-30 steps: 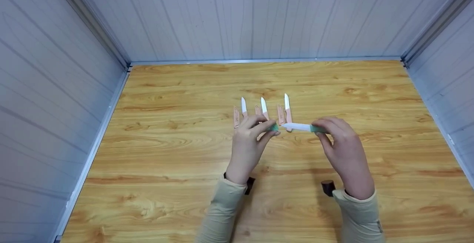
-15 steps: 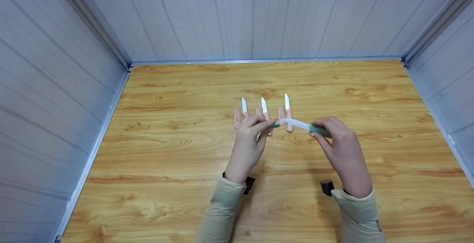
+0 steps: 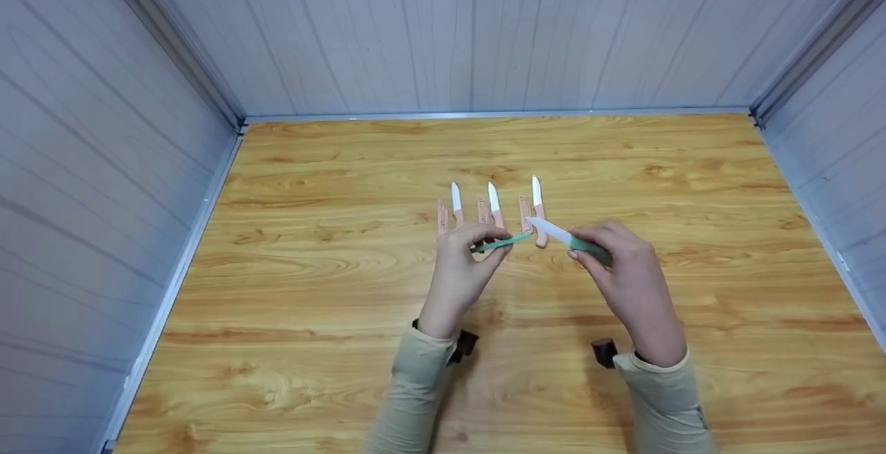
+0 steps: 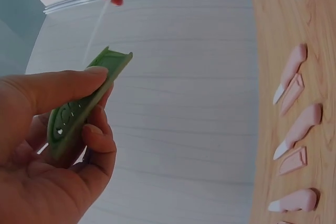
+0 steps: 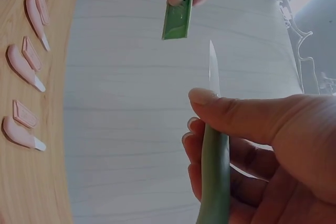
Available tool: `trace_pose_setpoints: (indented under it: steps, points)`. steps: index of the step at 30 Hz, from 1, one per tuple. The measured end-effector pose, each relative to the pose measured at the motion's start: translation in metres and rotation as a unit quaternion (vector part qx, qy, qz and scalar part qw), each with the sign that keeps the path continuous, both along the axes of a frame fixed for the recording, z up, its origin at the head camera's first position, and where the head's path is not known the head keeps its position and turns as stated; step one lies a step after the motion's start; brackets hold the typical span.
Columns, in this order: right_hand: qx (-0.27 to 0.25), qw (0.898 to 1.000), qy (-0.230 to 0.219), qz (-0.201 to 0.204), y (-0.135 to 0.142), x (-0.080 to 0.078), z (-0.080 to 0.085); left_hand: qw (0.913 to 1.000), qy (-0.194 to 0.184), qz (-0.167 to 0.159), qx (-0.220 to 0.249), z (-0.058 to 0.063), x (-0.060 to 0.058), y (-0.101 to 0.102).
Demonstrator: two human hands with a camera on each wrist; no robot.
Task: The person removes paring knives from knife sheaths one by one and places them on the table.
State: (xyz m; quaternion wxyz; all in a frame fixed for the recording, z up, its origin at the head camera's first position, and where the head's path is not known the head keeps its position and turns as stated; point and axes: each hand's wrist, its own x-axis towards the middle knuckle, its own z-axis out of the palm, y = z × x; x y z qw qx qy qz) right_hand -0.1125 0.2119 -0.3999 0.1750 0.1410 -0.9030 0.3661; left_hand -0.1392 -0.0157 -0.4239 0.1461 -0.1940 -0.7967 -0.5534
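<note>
My left hand (image 3: 462,270) pinches a green knife sheath (image 4: 73,111) between thumb and fingers, its open end toward the right hand. In my right hand (image 3: 633,277) is a small knife with a green handle (image 5: 214,174) and a white blade (image 3: 550,230). The blade's tip points at the sheath's mouth, and the two are apart in the right wrist view. Both are held above the table. Behind the hands lie three pink-handled knives, the right one (image 3: 538,208) in full sight, each with a pink sheath (image 3: 442,216) beside it.
The wood-grain table (image 3: 311,288) stretches to both sides of the hands. Pale panel walls, such as the back wall (image 3: 443,32), enclose it at the back, left and right. A dark wrist-worn piece (image 3: 604,353) sits by the right cuff.
The left hand has turned the green sheath so that more of its length shows. My right hand has moved slightly left, and the knife has tilted, tip up and handle lower.
</note>
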Motion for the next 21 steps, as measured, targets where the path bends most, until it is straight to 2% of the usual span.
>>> trace_pose_setpoints:
  steps: [7, 10, 14, 19, 21]
  points:
    - [-0.004, 1.0, -0.025, -0.01, -0.006, -0.004, -0.004, 0.9988, -0.037, -0.009, 0.032, -0.001, 0.0, -0.001]
    - [-0.013, 0.999, -0.048, -0.014, -0.008, -0.004, -0.005, 0.9965, -0.051, -0.029, 0.059, -0.001, 0.0, 0.001]
    - [-0.031, 0.995, -0.088, -0.019, -0.011, -0.005, -0.005, 0.9911, -0.076, -0.055, 0.094, -0.001, 0.0, 0.003]
    - [-0.055, 0.99, -0.124, -0.03, -0.012, -0.008, -0.007, 0.9856, -0.122, -0.071, 0.094, -0.002, 0.0, 0.005]
    - [-0.063, 0.989, -0.132, -0.035, -0.012, -0.008, -0.007, 0.9785, -0.146, -0.091, 0.114, -0.002, 0.0, 0.006]
